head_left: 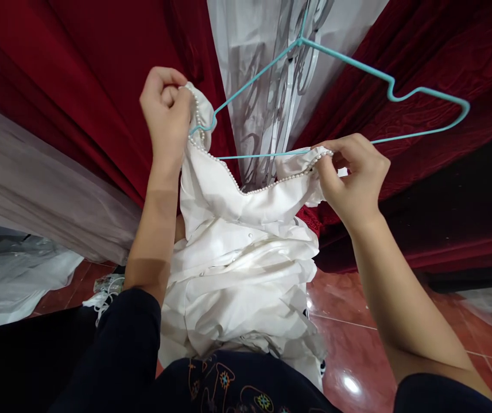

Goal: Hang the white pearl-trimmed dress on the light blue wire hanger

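Note:
A white dress (228, 246) with a pearl-beaded neckline hangs down in front of my body. My left hand (166, 112) pinches its left shoulder, near the end of a light-blue hanger (340, 55). On the other side, my right hand (355, 175) grips the beaded right shoulder between thumb and fingers. The hanger's left end is inside the left shoulder of the dress. Its right end sticks out above my right hand, outside the garment. The hanger's bottom bar runs behind the neckline. Folds hide the lower part of the dress.
Dark red curtains (99, 86) stand on both sides. Between them is an ornate white metal stand (286, 103) before pale cloth. White fabric (22, 281) lies at the left on the red tiled floor (344, 332). Some white cords (108, 298) are beside my left sleeve.

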Motion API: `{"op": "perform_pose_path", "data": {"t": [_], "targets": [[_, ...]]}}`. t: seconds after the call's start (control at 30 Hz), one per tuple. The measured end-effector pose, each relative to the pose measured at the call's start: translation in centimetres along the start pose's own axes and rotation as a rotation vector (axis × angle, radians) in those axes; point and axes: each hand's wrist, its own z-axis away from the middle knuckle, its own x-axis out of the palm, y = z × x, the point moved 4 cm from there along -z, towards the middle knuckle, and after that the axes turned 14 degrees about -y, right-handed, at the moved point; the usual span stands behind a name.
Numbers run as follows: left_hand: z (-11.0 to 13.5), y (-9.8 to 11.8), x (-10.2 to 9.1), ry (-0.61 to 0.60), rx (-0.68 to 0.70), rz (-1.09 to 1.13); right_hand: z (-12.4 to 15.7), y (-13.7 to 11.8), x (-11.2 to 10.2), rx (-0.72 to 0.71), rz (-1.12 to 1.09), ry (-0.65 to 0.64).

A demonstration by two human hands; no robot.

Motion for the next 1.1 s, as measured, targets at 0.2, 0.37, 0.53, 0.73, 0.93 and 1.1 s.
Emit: {"op": "perform_pose_path", "data": {"t": [0.2,0.37,0.53,0.73,0.93,1.1], "targets": [[3.1,2.8,2.9,-0.078,0.187,0.203,0.0,0.6,1.0,-0.024,0.106,0.014],[9.3,5.8,6.0,-0.221,0.510,-0.142,0.0,1.2,1.5,-0.011,0.105,0.006],[12.8,5.0,11.2,-0.634,0.422,-0.355,0.4,0.8,1.7,0.018,0.070,0.021],[12.9,5.1,11.2,-0.613,0.372,-0.367,2.7,0.1,-0.6,-0.053,0.057,0.315],[11.4,4.4,10.3,-0.647,0.287,-0.405,1.5,8.5,-6.6,0.140,-0.104,0.577],[11.7,5.4,10.1,-0.700,0.240,-0.399,-1.3,13.3,-9.9,0.477,-0.092,0.584]]}}
